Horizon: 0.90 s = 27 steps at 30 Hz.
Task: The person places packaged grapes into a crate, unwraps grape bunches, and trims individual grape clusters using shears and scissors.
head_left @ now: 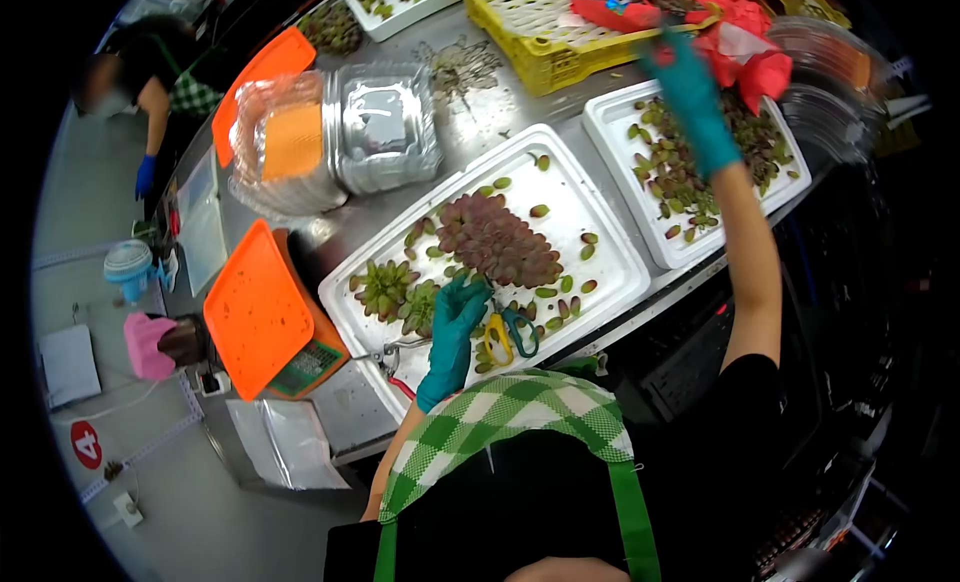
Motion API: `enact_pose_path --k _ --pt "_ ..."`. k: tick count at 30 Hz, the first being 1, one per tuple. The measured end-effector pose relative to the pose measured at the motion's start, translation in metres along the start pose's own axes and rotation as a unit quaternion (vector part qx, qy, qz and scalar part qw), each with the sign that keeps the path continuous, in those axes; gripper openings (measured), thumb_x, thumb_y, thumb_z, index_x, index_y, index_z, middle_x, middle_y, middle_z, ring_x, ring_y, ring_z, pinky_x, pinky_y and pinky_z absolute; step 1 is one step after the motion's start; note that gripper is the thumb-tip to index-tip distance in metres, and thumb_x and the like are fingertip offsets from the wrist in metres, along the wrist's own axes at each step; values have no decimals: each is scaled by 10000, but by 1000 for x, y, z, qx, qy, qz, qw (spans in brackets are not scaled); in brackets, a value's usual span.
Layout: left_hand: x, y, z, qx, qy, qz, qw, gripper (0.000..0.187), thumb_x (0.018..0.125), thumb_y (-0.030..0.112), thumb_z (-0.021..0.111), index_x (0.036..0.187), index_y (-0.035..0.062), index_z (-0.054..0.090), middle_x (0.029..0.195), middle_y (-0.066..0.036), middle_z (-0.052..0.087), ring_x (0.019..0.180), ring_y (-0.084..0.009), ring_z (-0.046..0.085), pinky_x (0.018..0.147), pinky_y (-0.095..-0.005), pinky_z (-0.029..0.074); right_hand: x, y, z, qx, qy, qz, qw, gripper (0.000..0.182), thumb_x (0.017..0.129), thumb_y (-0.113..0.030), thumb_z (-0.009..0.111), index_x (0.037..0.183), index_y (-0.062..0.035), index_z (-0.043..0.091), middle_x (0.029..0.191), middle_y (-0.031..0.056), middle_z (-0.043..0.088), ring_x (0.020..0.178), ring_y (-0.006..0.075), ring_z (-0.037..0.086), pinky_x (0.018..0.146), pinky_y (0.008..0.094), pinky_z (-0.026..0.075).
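My left hand [461,312], in a teal glove, is over the white tray [620,244] with its fingers bent together at the edge of a purplish succulent cluster [498,244]. What they pinch, if anything, is hidden. Two green succulent rosettes [383,290] lie to its left, with loose leaves [587,246] scattered about. Scissors [510,337] with yellow and teal handles lie just right of the hand; red-handled pliers or cutters [391,359] lie left of it. My right hand [690,97], also teal-gloved and smeared by motion, is above a second white tray [625,207] of leaves, near the yellow crate [545,67].
Stacked clear plastic containers [385,127] stand beyond the tray, and an orange-topped scale [262,307] stands left of it. Red bags [625,7] rest on the crate. More clear lids [830,72] are at far right. Another person [150,92] is at upper left.
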<state>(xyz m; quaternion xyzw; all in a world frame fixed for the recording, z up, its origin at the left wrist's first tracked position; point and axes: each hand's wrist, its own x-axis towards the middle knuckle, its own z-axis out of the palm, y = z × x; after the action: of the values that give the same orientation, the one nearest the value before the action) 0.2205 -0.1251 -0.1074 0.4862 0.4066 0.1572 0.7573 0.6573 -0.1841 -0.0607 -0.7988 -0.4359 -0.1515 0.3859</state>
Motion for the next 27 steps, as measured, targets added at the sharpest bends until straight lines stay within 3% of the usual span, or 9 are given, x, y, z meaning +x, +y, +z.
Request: enact_pose_path --k 3,6,9,15,18,21,22,25,27 --pt "6 6 9 -68 45 -21 996 592 821 184 559 1292 37 234 1192 -125 438 1059 -215 487 890 -320 397 -98 -114 58 212 -396 59 892 468 846 -276 528 1267 -117 395 1139 109 528 1011 197 520 893 314 394" --pt "19 2 8 -129 42 -49 989 648 818 189 567 1319 51 180 1177 -115 441 1041 -218 492 896 -337 400 -137 -162 73 220 -495 92 836 694 798 -493 514 1330 -120 271 1186 191 475 1063 296 493 898 360 381" --pt "28 5 10 -175 13 -83 981 631 821 135 556 1328 63 189 1172 -96 411 1021 -185 484 891 -330 398 -150 -179 80 281 -455 197 822 715 778 -475 548 1328 -111 273 1259 189 416 1133 285 446 925 347 367" --pt "31 2 12 -84 -24 -12 996 617 802 86 557 1328 61 235 1180 -69 432 1034 -160 468 873 -308 405 -164 -168 85 343 -402 231 817 737 784 -460 547 1325 -53 254 1222 154 460 1119 267 460 909 318 387" --pt "15 23 15 13 -36 33 999 589 795 66 547 1316 48 271 1144 -71 473 1009 -152 494 854 -288 417 -170 -166 76 579 -348 332 658 656 831 -470 463 1315 -65 285 1229 120 459 1121 235 460 915 316 396" --pt "5 42 3 -60 -93 90 990 552 800 64 530 1303 45 305 1061 -79 517 922 -150 537 820 -287 440 -190 -171 70 715 -325 483 387 622 856 -501 371 1307 -77 303 1253 107 435 1123 229 458 918 330 406" --pt "-1 51 0 -86 -77 135 984 524 811 81 526 1294 53 327 1030 -89 542 851 -148 559 790 -292 458 -190 -184 68 770 -309 443 338 648 849 -543 327 1304 -82 307 1266 111 420 1125 240 454 921 364 408" --pt "7 43 -14 -58 17 209 976 619 831 353 518 1324 84 258 1207 -89 448 993 -175 519 843 -315 423 -196 -213 70 813 -251 448 276 648 846 -542 339 1303 -84 309 1269 107 416 1119 253 458 928 378 401" --pt "3 36 -17 -182 -47 122 975 624 844 370 490 1342 113 216 1236 -74 402 1082 -188 442 916 -341 368 -195 -234 71 804 -241 454 298 644 843 -532 367 1303 -85 311 1273 108 410 1108 246 464 941 371 386"
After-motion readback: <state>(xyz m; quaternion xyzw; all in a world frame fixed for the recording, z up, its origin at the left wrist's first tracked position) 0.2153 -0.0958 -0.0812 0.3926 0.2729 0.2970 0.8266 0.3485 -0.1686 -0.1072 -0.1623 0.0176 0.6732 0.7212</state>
